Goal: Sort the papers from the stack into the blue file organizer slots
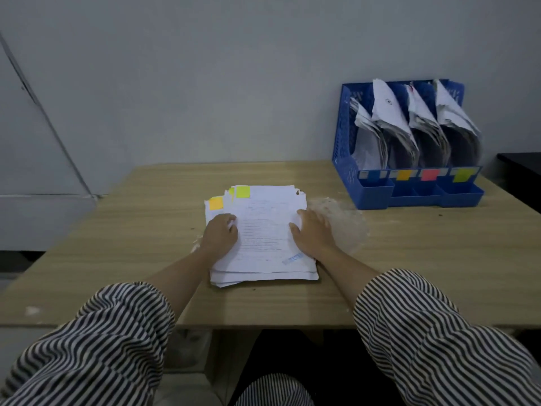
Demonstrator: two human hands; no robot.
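lying in the middle of the wooden table (409, 259), the stack of papers (263, 235) sits a little fanned, its lower sheets poking out at the near left corner. the top sheet carries faint printed lines and a blue stamp near its near right corner. a green sticky note (243, 191) is on the far edge of the top sheet, and an orange sticky note (216, 203) shows on a sheet jutting out at the far left.

the left hand (221, 234) rests on the left side of the stack, its fingers curled with the tips pressing on the paper; whether it pinches a sheet cannot be told. the right hand (311, 232) lies flat on the right edge of the stack, fingers loosely spread, partly over the table. both arms wear striped sleeves (424, 332) pushed back from the wrists.

well apart from the stack, at the far right of the table, stands the blue file organizer (345, 142) with four upright slots, each already holding leaning, curled papers. coloured labels mark the slot fronts: blue, orange, red and green from left to right. a pale worn patch (345, 227) on the tabletop lies just right of the right hand. behind the table is a plain grey wall (205, 83).
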